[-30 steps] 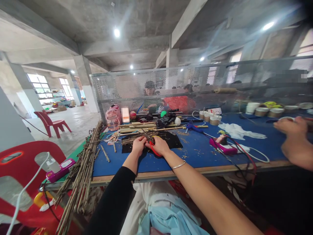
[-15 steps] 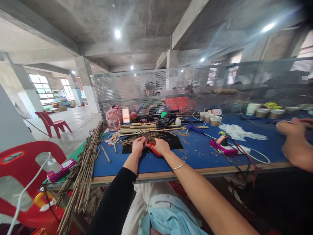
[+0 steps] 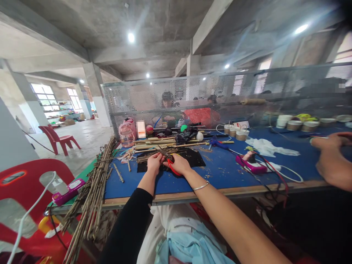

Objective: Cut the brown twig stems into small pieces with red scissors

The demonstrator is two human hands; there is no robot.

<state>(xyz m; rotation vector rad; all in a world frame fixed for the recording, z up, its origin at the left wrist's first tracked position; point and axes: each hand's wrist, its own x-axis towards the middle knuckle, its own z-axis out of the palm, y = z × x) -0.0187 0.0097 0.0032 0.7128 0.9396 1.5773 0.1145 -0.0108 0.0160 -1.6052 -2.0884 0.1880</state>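
Observation:
My right hand (image 3: 180, 164) is closed around the red handles of a pair of scissors (image 3: 172, 169), whose dark blades point up and to the left. Close beside the blades, my left hand (image 3: 154, 162) is pinched shut; what its fingers hold is too small to make out. Both hands are above a black cloth (image 3: 194, 157) on the blue tabletop (image 3: 220, 172). Thin cut twigs (image 3: 142, 158) lie in a pile on that cloth, just beyond my fingers and partly hidden by them.
A bundle of long dry stalks (image 3: 95, 198) hangs over the table's left edge. Bamboo sticks (image 3: 162, 141), a pink bottle (image 3: 128, 134) and a blue glue gun (image 3: 218, 143) lie farther back. A purple power strip (image 3: 250, 165) with cables is to the right, near a co-worker's hand (image 3: 330, 148).
My hands and the scissors stay almost in the same place. The whole view has shifted very slightly. At the right, the co-worker's hands have moved a little.

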